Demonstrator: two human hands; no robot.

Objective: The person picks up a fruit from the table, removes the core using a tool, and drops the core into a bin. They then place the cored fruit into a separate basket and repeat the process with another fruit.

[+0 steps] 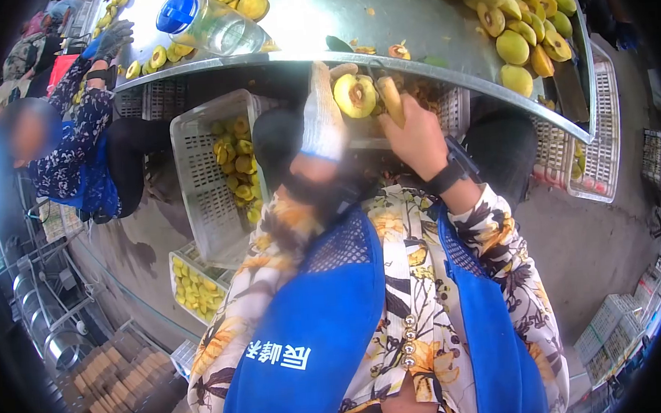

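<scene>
My left hand [321, 112], in a white knitted glove, grips a halved yellow-green stone fruit [355, 96], its cut face with the brown centre turned toward me. Bare, my right hand [417, 137] is closed around the pale wooden handle of a small pitting tool [391, 100]. The tool's thin dark metal end curves up at the fruit's right side. Both hands are just below the front edge of the metal table [297, 27]. Beneath them, partly hidden by the hands, is a crate [453, 112] with fruit scraps in it.
A water bottle with a blue lid [210, 24] lies on the table. Halved fruit [520, 24] is heaped at the right. A white crate [200, 184] of fruit stands at my left, another crate [599, 144] at my right. A co-worker [69, 139] sits at the left.
</scene>
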